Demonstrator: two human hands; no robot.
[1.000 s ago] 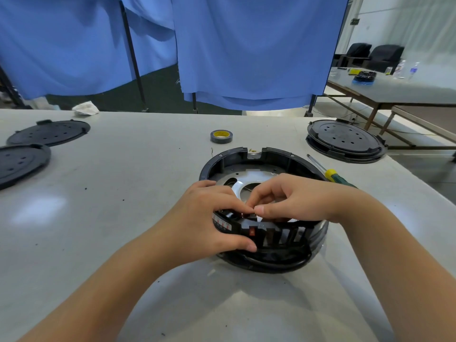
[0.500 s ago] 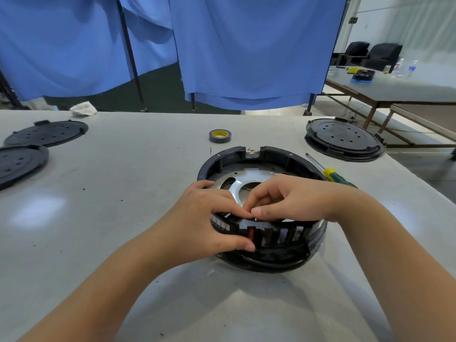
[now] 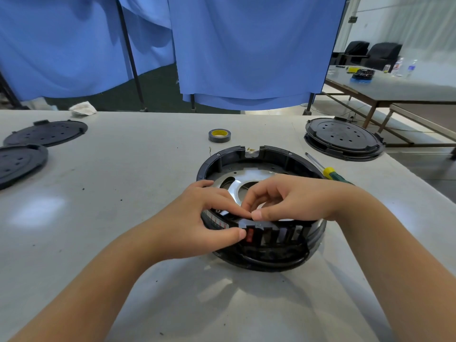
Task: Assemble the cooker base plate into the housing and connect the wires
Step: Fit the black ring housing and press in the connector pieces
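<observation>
Two bare arms reach in from the bottom and meet at the near rim of a round black housing [image 3: 261, 243] that sits on the grey desk [image 3: 123, 193]. The left hand [image 3: 197, 225] holds the near wall of the housing, with its thumb pressed on the outside by a small red part and its fingers curled over the top edge. The right hand [image 3: 291, 198] is curled too, and its fingertips pinch something tiny right at the rim, touching the left hand's fingers. I cannot tell what the tiny thing is, because the fingers hide it.

Inside the housing lies the shiny silver base plate [image 3: 237, 183], flat at the bottom, with big holes cut in it. The hands cover its near part.

Just behind the right arm a screwdriver [image 3: 328, 172] with a yellow and green handle lies on the desk beside the housing. A little farther back sits a roll of dark tape [image 3: 219, 136] with a yellow middle.

To the far right is a stack of round black covers [image 3: 343, 139]. On the far left are two more black round plates [image 3: 47, 133], lying flat. A white crumpled cloth [image 3: 82, 108] is at the back edge. Behind the desk hang blue curtains [image 3: 246, 45].
</observation>
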